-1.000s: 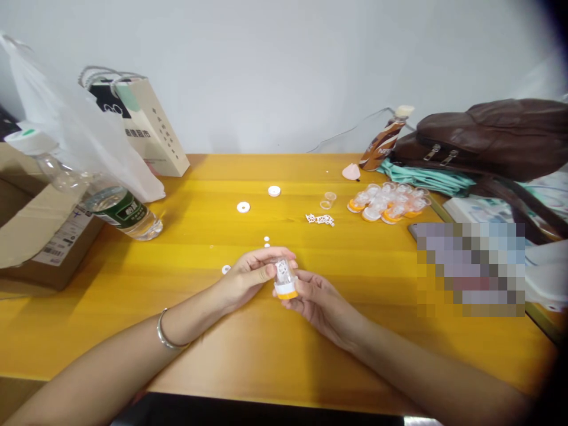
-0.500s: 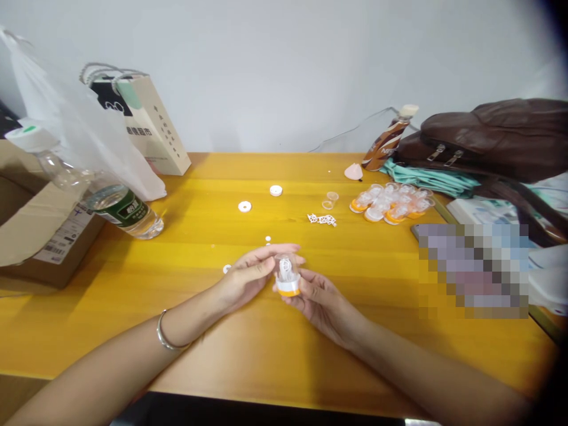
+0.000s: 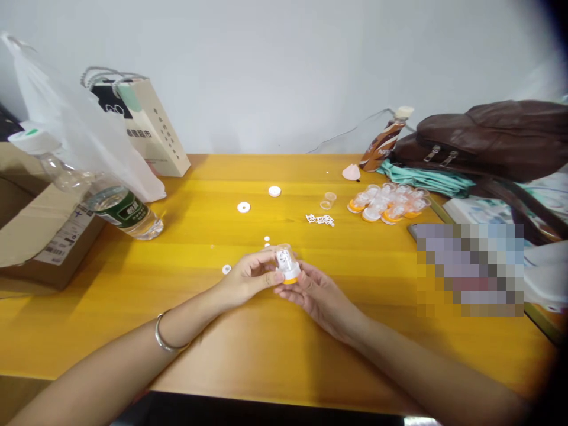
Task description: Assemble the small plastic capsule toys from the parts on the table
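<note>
A small clear-domed capsule toy (image 3: 286,263) with a white and orange base is held up over the table, tilted slightly, with white parts visible inside its dome. My left hand (image 3: 256,275) is closed on its left side, thumb against the white base and fingers behind the dome. On the other side my right hand (image 3: 320,294) grips the base between thumb and fingers. Beyond the hands lie small white discs (image 3: 267,239), a white ring (image 3: 226,269), white wheel-like parts (image 3: 320,220) and clear cups (image 3: 329,201).
Several similar domed capsules (image 3: 390,202) are grouped at the right. Behind them are a brown bag (image 3: 488,139), a drink bottle (image 3: 386,142) and a pink cone (image 3: 351,172). A water bottle (image 3: 122,210), an open carton (image 3: 48,236) and a paper bag (image 3: 153,127) stand left.
The capsule has risen a little and tilted leftward. My left hand's thumb has moved from beside the dome down to the base; my right hand keeps its grip.
</note>
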The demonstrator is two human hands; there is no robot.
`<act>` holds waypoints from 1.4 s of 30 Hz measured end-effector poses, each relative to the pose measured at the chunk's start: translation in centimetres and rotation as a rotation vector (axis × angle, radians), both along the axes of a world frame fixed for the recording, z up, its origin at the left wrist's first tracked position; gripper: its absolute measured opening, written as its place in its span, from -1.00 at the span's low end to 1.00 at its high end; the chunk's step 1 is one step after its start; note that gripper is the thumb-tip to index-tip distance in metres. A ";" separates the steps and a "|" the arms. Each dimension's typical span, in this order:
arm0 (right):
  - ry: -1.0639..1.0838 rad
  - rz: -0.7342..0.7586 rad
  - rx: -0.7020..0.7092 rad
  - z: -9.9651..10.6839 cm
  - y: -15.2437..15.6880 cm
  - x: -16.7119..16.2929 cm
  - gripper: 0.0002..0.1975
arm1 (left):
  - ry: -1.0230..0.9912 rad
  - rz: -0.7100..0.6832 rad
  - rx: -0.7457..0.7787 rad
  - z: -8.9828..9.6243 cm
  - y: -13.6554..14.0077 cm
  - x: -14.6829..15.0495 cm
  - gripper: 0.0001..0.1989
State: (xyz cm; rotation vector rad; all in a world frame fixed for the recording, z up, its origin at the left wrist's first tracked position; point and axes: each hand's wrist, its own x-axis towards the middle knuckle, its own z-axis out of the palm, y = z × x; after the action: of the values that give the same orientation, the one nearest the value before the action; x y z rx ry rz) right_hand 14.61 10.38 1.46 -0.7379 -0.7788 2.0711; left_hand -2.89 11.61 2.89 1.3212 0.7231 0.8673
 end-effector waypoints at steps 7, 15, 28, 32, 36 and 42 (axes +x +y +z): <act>-0.017 0.070 0.014 0.3 0.0 0.3 -0.74 | 0.045 0.068 0.054 -0.1 0.0 0.3 -0.70; -0.115 -0.078 0.095 0.3 -0.2 -0.2 -0.74 | 0.021 0.168 0.094 -1.3 0.1 0.9 -0.71; -0.039 0.048 0.076 0.7 -0.6 0.0 -0.70 | -0.005 0.016 0.001 0.0 -0.1 0.6 -0.67; -0.014 0.074 0.052 0.8 -0.7 0.1 -0.67 | -0.077 -0.060 -0.026 -0.3 0.0 0.4 -0.65; 0.037 0.125 0.028 0.9 -1.1 0.0 -0.66 | -0.162 -0.172 -0.105 -0.4 0.1 0.2 -0.61; 0.070 0.137 0.015 1.2 -1.4 0.0 -0.68 | -0.174 -0.231 -0.130 -0.2 0.1 0.0 -0.59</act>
State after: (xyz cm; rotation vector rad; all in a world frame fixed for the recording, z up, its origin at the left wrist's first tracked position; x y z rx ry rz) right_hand 14.57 8.94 2.64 -0.6154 -0.8245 2.1984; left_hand -2.91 11.73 2.74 1.1710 0.4718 0.7264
